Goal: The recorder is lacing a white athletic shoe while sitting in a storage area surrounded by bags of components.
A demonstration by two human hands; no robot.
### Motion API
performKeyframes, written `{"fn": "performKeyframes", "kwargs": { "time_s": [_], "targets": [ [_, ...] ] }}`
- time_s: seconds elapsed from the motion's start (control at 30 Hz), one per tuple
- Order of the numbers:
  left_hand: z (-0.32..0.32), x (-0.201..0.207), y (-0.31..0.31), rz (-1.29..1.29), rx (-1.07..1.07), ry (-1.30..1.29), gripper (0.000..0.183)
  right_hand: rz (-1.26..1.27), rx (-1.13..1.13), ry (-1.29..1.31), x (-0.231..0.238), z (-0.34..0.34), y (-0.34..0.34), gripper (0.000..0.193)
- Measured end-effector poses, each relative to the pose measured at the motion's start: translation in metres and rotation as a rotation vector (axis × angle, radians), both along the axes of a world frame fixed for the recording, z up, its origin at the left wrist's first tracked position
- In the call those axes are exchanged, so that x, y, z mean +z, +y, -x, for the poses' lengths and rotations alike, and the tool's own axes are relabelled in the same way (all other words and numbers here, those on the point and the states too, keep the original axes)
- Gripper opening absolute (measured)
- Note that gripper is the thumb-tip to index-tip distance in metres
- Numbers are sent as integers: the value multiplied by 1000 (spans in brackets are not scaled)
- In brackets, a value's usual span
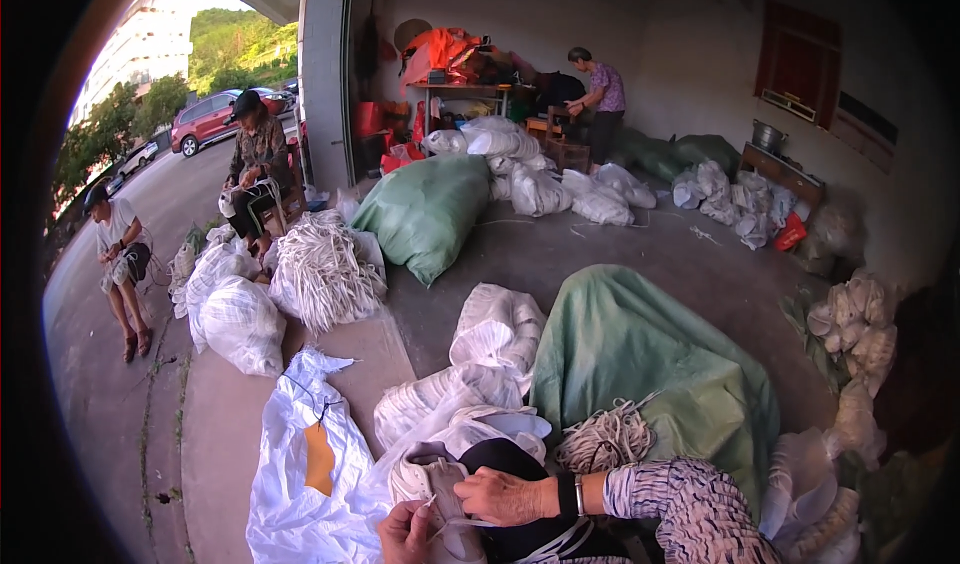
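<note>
A pale shoe (425, 476) rests on my lap at the bottom middle, its upper turned toward me. My left hand (404, 534) is closed in a pinch on a whitish shoelace (431, 505) at the shoe's front opening. From the right, my right hand (503, 496) reaches over the shoe, fingers bent and pressed together against its edge; what lies between them is hidden. Loose lace ends (560, 542) trail across my dark clothing below the right wrist. A tangled bundle of laces (605, 437) lies just beyond my right forearm.
A green sack (650, 364) stands close ahead, beside clear bags of shoes (497, 329). At left lie a white sack (300, 464) and a heap of laces (325, 269). Two seated people (257, 169) (122, 249) work at left; another person (605, 99) stands at the back.
</note>
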State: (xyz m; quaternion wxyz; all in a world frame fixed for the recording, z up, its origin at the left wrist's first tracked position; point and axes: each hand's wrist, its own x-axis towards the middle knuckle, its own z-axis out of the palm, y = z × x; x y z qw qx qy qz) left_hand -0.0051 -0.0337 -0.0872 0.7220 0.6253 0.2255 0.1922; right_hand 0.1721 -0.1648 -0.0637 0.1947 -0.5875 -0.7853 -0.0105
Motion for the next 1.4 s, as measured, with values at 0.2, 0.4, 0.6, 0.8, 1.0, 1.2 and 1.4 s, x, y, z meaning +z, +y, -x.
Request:
{"fn": "performKeyframes", "kwargs": {
  "time_s": [0.2,0.4,0.6,0.8,1.0,1.2,1.4],
  "targets": [
    [-3,11,-7,86,-36,-32,17,128,-151,-6,-9,8,-2,13],
    [0,10,-7,69,-101,-46,14,191,-249,133,-29,13,1,10],
    [2,-7,-2,-83,-127,-134,12,172,-457,779,-2,5,14,12],
    [2,-5,4,-158,-146,-107,8,440,-525,1646,15,-20,21,21],
    [1,1,8,-186,-200,-52,8,788,-340,1613,6,-21,12,21],
    [-2,-3,7,-142,-202,-21,9,903,-236,1641,9,-33,13,23],
    [-5,12,8,-95,-170,-8,10,897,-221,1716,8,-36,18,23]
  ]
}}
